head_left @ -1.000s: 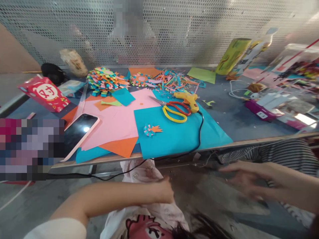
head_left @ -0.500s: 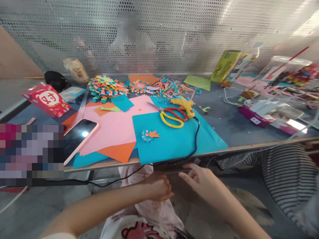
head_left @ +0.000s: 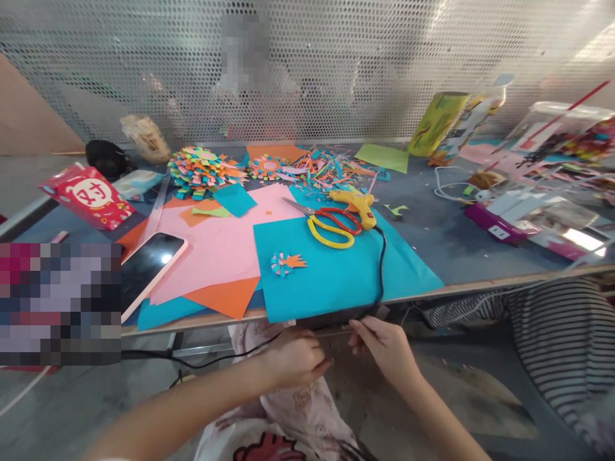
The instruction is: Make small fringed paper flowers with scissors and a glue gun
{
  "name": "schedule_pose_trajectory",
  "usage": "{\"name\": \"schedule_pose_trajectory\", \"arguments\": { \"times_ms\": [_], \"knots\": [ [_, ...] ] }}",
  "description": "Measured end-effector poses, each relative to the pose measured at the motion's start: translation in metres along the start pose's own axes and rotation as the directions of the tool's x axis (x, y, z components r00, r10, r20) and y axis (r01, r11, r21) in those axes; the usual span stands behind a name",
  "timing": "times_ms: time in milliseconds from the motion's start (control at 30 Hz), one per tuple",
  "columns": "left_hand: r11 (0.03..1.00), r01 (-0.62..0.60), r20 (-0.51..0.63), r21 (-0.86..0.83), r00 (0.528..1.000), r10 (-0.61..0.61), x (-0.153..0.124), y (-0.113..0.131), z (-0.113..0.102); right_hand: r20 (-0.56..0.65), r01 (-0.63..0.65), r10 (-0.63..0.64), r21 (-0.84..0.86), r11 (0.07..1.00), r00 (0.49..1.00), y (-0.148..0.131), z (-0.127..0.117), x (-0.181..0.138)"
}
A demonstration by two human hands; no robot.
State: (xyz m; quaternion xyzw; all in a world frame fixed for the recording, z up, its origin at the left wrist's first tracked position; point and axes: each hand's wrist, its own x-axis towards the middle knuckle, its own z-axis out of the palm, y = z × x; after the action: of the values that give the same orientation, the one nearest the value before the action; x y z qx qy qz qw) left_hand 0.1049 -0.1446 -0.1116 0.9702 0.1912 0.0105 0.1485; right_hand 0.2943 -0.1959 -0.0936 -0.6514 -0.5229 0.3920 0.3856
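Note:
My left hand (head_left: 295, 355) is below the table's front edge, fingers curled into a loose fist over my lap. My right hand (head_left: 384, 346) is close beside it, fingers bent and pinched just under the edge where the black cord (head_left: 382, 269) drops off the blue paper sheet (head_left: 336, 282). What either hand holds is hidden. On the blue sheet lie a small paper flower (head_left: 286, 262), red and yellow scissors (head_left: 331, 224) and a yellow glue gun (head_left: 358, 203).
Pink paper (head_left: 216, 243) and orange paper overlap to the left, with a phone (head_left: 148, 262) beside them. A red box (head_left: 89, 195), a pile of coloured paper pieces (head_left: 202, 166) and scraps lie farther back. A person in striped clothing (head_left: 562, 333) sits at right. Perforated mesh stands behind.
My right hand swept in from the far right to beside my left hand under the table edge. My left hand shifted slightly up and left.

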Motion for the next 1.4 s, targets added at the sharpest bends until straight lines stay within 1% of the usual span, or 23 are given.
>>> {"name": "schedule_pose_trajectory", "arguments": {
  "times_ms": [67, 133, 233, 333, 400, 500, 600, 733, 867, 967, 1033, 1100, 1167, 1200, 1233, 1300, 1367, 1400],
  "knots": [
    [0.99, 0.129, -0.007, -0.047, 0.991, -0.13, 0.0, -0.003, -0.001, -0.058, 0.051, -0.053, -0.034, 0.998, 0.997, 0.006, -0.001, -0.002],
    [0.962, 0.266, -0.022, -0.058, 0.963, -0.267, 0.0, -0.005, -0.002, -0.086, 0.082, -0.086, -0.049, 0.995, 0.993, 0.01, 0.0, -0.004],
    [0.908, 0.417, -0.054, -0.038, 0.907, -0.418, 0.0, -0.008, -0.005, -0.074, 0.091, -0.094, -0.034, 0.995, 0.993, 0.013, 0.004, -0.003],
    [0.861, 0.508, -0.079, -0.019, 0.858, -0.508, 0.0, -0.009, -0.007, -0.018, 0.067, -0.066, 0.038, 0.997, 0.998, 0.012, 0.01, 0.0],
    [0.837, 0.548, -0.093, -0.011, 0.833, -0.546, 0.0, -0.01, -0.007, -0.012, 0.041, -0.04, 0.081, 0.996, 0.999, 0.011, 0.015, 0.002],
    [0.808, 0.59, -0.106, -0.004, 0.803, -0.587, 0.0, -0.013, -0.007, -0.06, 0.003, 0.003, 0.101, 0.995, 0.998, 0.006, 0.023, 0.005],
    [0.812, 0.583, -0.072, -0.018, 0.809, -0.583, -0.001, -0.015, -0.009, -0.082, -0.041, 0.051, 0.116, 0.992, 0.995, -0.001, 0.029, 0.006],
    [0.821, 0.568, -0.017, -0.055, 0.822, -0.569, -0.001, -0.015, -0.012, -0.054, -0.072, 0.078, 0.104, 0.992, 0.996, -0.004, 0.027, 0.004],
    [0.815, 0.577, 0.008, -0.055, 0.816, -0.577, 0.001, -0.014, -0.014, -0.043, -0.063, 0.064, 0.018, 0.998, 0.997, 0.009, 0.016, 0.005],
    [0.813, 0.582, 0.043, -0.033, 0.813, -0.581, 0.002, -0.013, -0.014, -0.046, -0.077, 0.071, -0.142, 0.987, 0.996, 0.026, 0.005, 0.006],
    [0.814, 0.58, 0.055, -0.027, 0.814, -0.579, 0.0, -0.013, -0.015, -0.032, -0.106, 0.101, -0.278, 0.955, 0.994, 0.037, -0.002, 0.007],
    [0.812, 0.583, 0.072, -0.021, 0.811, -0.58, -0.002, -0.013, -0.015, -0.022, -0.145, 0.15, -0.411, 0.9, 0.988, 0.047, -0.01, 0.007],
    [0.811, 0.585, 0.095, -0.017, 0.808, -0.581, -0.006, -0.013, -0.017, -0.041, -0.182, 0.189, -0.524, 0.832, 0.981, 0.054, -0.019, 0.007],
    [0.81, 0.586, 0.106, -0.016, 0.807, -0.581, -0.008, -0.013, -0.017, -0.069, -0.198, 0.193, -0.566, 0.801, 0.979, 0.056, -0.023, 0.006],
    [0.81, 0.586, 0.117, -0.014, 0.805, -0.581, -0.01, -0.013, -0.018, -0.097, -0.208, 0.189, -0.612, 0.763, 0.977, 0.058, -0.028, 0.005],
    [0.807, 0.59, 0.142, -0.01, 0.8, -0.583, -0.015, -0.012, -0.02, -0.11, -0.228, 0.218, -0.726, 0.649, 0.97, 0.059, -0.039, 0.001],
    [0.804, 0.594, 0.161, -0.007, 0.794, -0.586, -0.023, -0.01, -0.022, -0.058, -0.219, 0.298, -0.812, 0.541, 0.953, 0.057, -0.048, -0.003],
    [0.809, 0.588, 0.16, -0.012, 0.799, -0.579, -0.028, -0.01, -0.023, -0.012, -0.194, 0.331, -0.829, 0.525, 0.944, 0.053, -0.052, -0.006]
  ]
}}
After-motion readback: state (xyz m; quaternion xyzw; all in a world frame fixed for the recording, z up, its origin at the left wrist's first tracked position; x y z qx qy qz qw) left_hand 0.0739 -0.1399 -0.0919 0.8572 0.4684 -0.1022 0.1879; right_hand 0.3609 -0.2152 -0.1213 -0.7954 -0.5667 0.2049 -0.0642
